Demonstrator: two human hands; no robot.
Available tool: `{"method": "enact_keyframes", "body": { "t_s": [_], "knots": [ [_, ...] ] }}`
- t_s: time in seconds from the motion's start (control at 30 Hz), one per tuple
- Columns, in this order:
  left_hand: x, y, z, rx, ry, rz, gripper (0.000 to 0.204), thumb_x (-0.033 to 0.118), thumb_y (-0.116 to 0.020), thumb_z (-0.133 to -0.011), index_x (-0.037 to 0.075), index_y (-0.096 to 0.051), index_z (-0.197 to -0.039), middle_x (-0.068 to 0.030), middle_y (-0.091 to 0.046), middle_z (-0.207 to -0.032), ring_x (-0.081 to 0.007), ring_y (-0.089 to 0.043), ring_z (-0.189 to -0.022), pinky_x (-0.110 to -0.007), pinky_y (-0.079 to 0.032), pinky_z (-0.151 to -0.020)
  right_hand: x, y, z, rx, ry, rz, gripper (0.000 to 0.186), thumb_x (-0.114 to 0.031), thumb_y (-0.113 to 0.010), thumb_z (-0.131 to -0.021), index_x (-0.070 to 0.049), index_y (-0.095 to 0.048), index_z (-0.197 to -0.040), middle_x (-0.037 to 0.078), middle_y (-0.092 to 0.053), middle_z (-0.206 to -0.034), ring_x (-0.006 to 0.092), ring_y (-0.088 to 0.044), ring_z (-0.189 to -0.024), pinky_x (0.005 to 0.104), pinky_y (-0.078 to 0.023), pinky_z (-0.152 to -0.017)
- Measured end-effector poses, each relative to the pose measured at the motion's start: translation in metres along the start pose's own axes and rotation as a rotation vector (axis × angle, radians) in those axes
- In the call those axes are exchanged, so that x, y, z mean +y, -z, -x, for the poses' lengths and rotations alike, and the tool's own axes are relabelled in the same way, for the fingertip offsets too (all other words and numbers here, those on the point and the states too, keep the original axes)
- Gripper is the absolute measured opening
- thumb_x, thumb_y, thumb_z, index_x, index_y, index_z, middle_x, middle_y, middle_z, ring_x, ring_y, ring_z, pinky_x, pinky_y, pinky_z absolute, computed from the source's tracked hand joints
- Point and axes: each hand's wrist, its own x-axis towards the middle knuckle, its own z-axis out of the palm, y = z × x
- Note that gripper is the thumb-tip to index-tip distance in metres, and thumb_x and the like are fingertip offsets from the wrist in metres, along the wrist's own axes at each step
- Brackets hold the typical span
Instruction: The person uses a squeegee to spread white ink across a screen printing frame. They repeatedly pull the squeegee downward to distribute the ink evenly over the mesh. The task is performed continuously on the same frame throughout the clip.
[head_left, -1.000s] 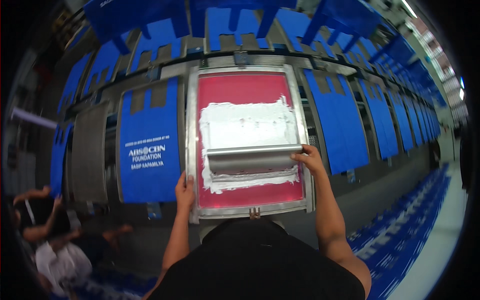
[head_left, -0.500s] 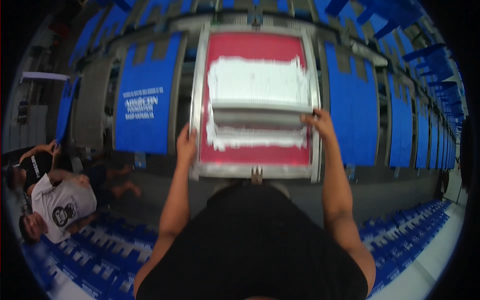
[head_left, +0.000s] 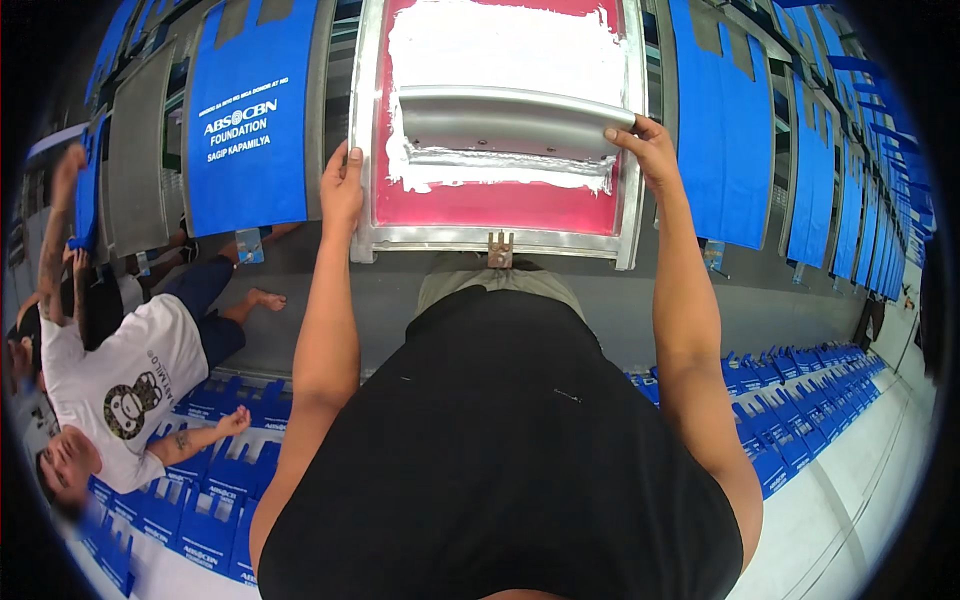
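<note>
Two faults are possible from this position. First, the metal squeegee (head_left: 480,122) could skew or tip on the red mesh (head_left: 450,212): only its right end is held, so uneven pressure at the unsupported left end would leave the white ink (head_left: 500,35) streaked or thin on that side. Second, the metal screen frame (head_left: 365,170) could shift if my left hand (head_left: 342,190) eased off; a sideways slip could also smear ink onto the right rail, as the patch ends close to it. Location: the squeegee lies crosswise over the mesh, with an ink ridge along its near side, well apart from the frame's near edge. Pose: my right hand (head_left: 655,155) is closed on the squeegee's right end, thumb on the near face, fingers behind the upper edge, by the right rail. My left hand lies against the left rail, beyond the near-left corner, thumb uppermost; whether its fingers clasp the underside, I cannot tell. Both forearms (head_left: 325,310) reach forward, one on each side of the metal bracket (head_left: 501,250) at the near edge.
</note>
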Motion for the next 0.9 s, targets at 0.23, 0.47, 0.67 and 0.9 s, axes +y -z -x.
{"method": "enact_keyframes", "body": {
  "t_s": [0.23,0.47,0.67,0.9],
  "knots": [
    [0.025,-0.007,0.015,0.125,-0.561,-0.764,0.055,0.036,-0.071,-0.085,0.006,-0.056,-0.128,-0.0171,-0.059,-0.114,-0.033,-0.054,-0.109,-0.042,-0.042,-0.096,-0.021,0.015,0.027,-0.114,0.091,0.425,0.036,-0.011,-0.076,-0.069,-0.001,-0.068,-0.103,0.006,-0.069,-0.086,0.0168,-0.062,-0.079,0.0323,-0.046,-0.087],
    [0.121,-0.072,0.055,-0.703,-0.649,-1.315,0.038,0.02,-0.077,-0.071,0.009,-0.066,-0.106,-0.0122,-0.065,-0.105,-0.0327,-0.06,-0.099,-0.042,-0.048,-0.085,-0.042,-0.029,0.112,-0.054,0.418,1.098,0.036,-0.001,-0.059,-0.065,-0.007,-0.067,-0.101,0.016,-0.067,-0.091,0.0359,-0.062,-0.091,0.0507,-0.042,-0.097],
    [0.178,-0.116,0.004,-0.299,-0.969,-0.979,0.02,0.01,-0.068,-0.069,0.004,-0.061,-0.086,-0.0125,-0.064,-0.085,-0.0327,-0.061,-0.087,-0.043,-0.048,-0.076,-0.105,0.017,0.034,0.053,0.599,1.18,0.034,-0.005,-0.06,-0.067,-0.009,-0.066,-0.101,0.012,-0.068,-0.087,0.0302,-0.063,-0.088,0.0453,-0.042,-0.086],
    [0.105,-0.123,-0.005,-0.206,-0.955,-1.086,0.037,0.006,-0.068,-0.065,0.005,-0.057,-0.101,-0.0135,-0.058,-0.096,-0.0328,-0.056,-0.094,-0.042,-0.044,-0.082,-0.044,-0.017,0.001,0.023,0.6,1.397,0.032,0.0,-0.056,-0.075,-0.01,-0.056,-0.105,0.007,-0.058,-0.099,0.0258,-0.057,-0.101,0.0596,-0.035,-0.098]
  ]
}}
